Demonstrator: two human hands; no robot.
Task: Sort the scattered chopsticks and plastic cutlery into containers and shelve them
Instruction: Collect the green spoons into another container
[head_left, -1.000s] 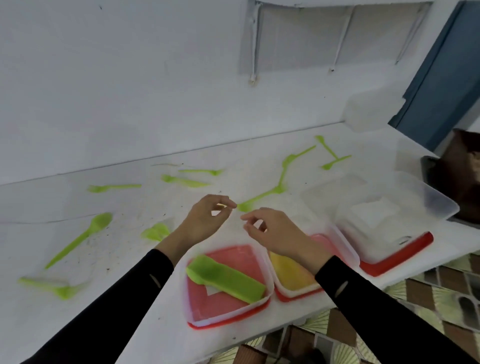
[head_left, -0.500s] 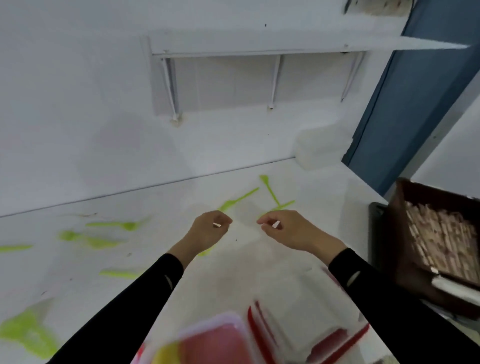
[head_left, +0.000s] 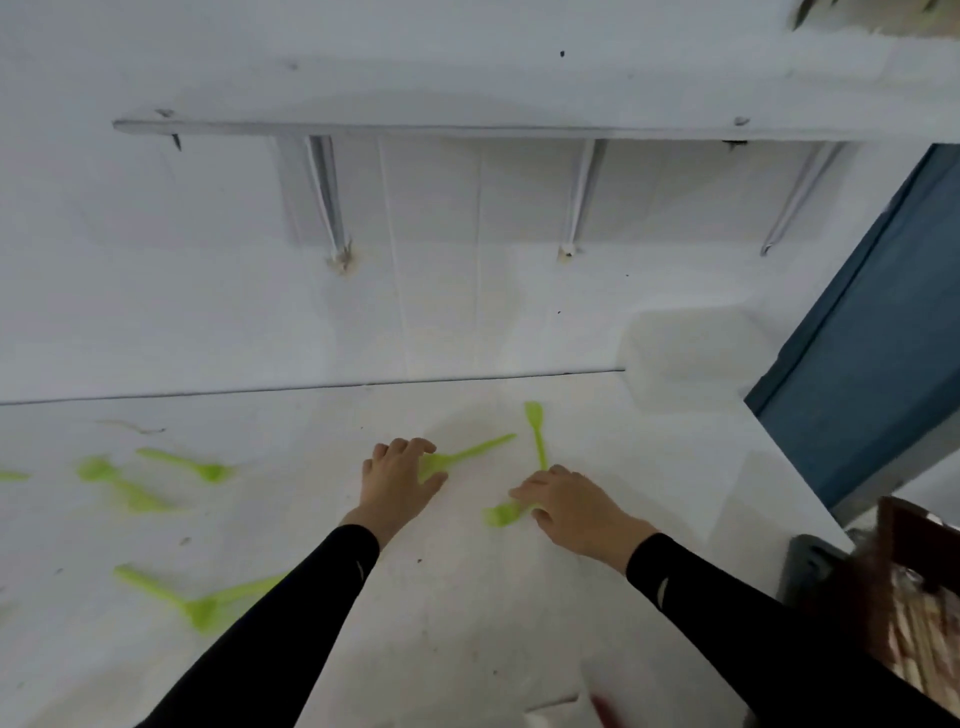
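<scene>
Green plastic cutlery lies scattered on the white counter (head_left: 467, 597). My left hand (head_left: 399, 480) rests with spread fingers on the head of a green piece (head_left: 470, 451) whose handle points right and away. My right hand (head_left: 574, 501) pinches another green piece (head_left: 500, 514) between thumb and fingers. A third green piece (head_left: 535, 423) runs from beyond my right hand down under its fingers. More green pieces lie at the left (head_left: 189, 463), (head_left: 122, 486) and near my left sleeve (head_left: 195, 608).
A white wall shelf (head_left: 467, 127) hangs above the counter. A clear container (head_left: 685, 353) stands at the back right. A brown box of wooden chopsticks (head_left: 919, 629) sits beyond the counter's right edge, below a blue door (head_left: 883, 364). A blurred red-trimmed container (head_left: 618, 699) shows at the bottom.
The view has tilted up, so the red-lidded containers have dropped out of the bottom. Both hands moved forward from mid-air down onto green cutlery on the counter.
</scene>
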